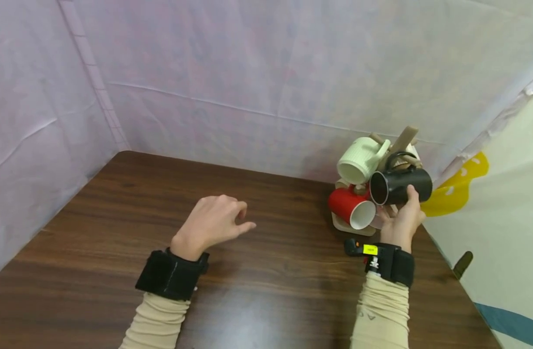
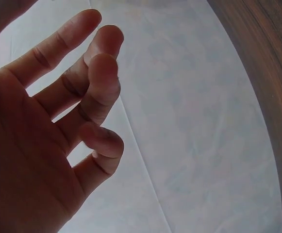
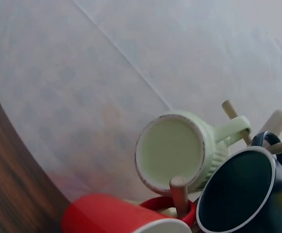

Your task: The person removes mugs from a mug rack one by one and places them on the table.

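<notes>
A wooden mug tree (image 1: 404, 137) stands at the far right of the dark wooden table (image 1: 271, 281). On it hang a pale green mug (image 1: 360, 160), a red mug (image 1: 351, 206) and a black mug (image 1: 397, 186). My right hand (image 1: 403, 218) holds the black mug from below, thumb on its side. The right wrist view shows the green mug (image 3: 174, 150), red mug (image 3: 111, 213), black mug (image 3: 242, 194) and a wooden peg (image 3: 179, 191), but no fingers. My left hand (image 1: 214, 223) hovers over the table's middle, fingers loosely curled and holding nothing (image 2: 58, 136).
A pale lilac sheet (image 1: 249, 72) walls the table at the back and left. Just right of the mug tree the table ends, beside a cloth with a yellow shape (image 1: 454, 191). A dark handle-like object (image 1: 462, 264) sticks up past the right edge.
</notes>
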Motion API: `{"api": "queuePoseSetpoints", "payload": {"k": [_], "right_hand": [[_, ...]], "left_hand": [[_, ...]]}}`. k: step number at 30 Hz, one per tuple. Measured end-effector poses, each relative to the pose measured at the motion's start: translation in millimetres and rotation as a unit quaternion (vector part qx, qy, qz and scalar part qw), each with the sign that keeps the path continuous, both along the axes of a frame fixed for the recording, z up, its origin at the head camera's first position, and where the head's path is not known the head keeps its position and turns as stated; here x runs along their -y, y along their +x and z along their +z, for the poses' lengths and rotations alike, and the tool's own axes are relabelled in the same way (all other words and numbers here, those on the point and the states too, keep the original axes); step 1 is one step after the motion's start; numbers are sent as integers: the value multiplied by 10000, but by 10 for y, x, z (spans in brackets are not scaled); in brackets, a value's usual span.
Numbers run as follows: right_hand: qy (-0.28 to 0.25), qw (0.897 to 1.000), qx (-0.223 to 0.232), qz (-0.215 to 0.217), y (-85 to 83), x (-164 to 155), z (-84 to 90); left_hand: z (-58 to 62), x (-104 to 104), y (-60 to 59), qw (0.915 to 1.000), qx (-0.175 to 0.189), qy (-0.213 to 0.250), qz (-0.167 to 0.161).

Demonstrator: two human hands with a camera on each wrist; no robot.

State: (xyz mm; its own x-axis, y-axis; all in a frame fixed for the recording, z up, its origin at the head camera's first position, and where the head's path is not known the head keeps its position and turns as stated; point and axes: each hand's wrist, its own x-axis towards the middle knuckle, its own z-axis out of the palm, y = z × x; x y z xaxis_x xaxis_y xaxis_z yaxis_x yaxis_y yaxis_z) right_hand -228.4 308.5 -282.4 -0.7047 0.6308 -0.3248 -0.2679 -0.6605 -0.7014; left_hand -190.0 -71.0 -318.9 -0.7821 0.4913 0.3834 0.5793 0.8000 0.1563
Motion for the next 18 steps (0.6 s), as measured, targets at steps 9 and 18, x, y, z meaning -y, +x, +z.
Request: {"api": "queuePoseSetpoints", "payload": {"k": [9, 18], "right_hand": [[-1277, 9859, -241, 1052, -76, -155, -3], [-1029, 9895, -183, 995, -110, -190, -20]], "left_hand": [[0, 26, 7, 10000, 27, -32, 43], [-3, 43, 1, 9987, 501, 12, 18]]}}
